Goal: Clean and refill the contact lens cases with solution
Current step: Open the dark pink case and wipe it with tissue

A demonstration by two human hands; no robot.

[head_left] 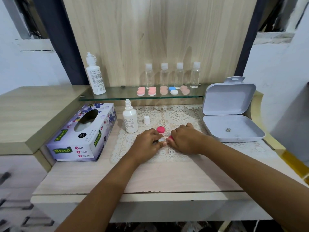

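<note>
Both left hand [147,141] and right hand [186,139] pinch one lens case [161,139] on doily [177,114], well inside desk [150,178] edges.

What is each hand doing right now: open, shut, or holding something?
Left hand: fingers pinch the white contact lens case.
Right hand: fingers grip a pink cap.

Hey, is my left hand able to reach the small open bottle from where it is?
Probably yes. The bottle stands just beyond the left hand, with nothing between them. But its fingers pinch the case, so it would have to let go first.
</note>
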